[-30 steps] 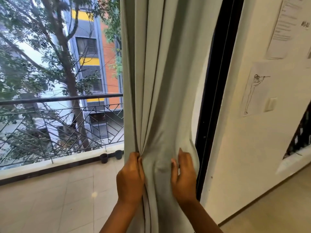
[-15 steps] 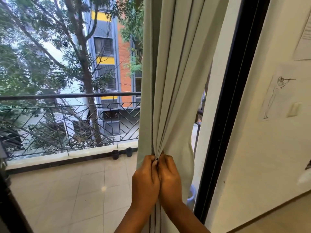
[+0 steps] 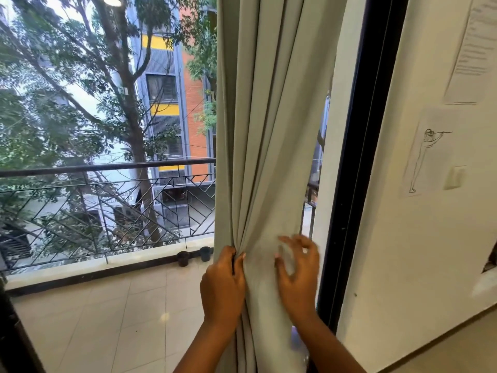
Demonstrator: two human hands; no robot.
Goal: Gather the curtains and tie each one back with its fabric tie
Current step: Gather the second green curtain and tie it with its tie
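Head view looks down two bare forearms at a pale grey-green fabric curtain (image 3: pixel 269 130) hanging in long vertical folds between the balcony glass and a black door frame (image 3: pixel 357 157). The left hand (image 3: pixel 222 285) grips a bunch of folds at the curtain's left edge, fingers curled round the cloth. The right hand (image 3: pixel 298 275) is blurred, its fingers spread and loosely bent over the curtain's right side near the frame; whether they touch the cloth cannot be told. Beyond the glass runs a dark metal balcony railing (image 3: pixel 107 168). A line drawing on paper (image 3: pixel 427 154) is stuck to the cream wall (image 3: pixel 403 251) on the right.
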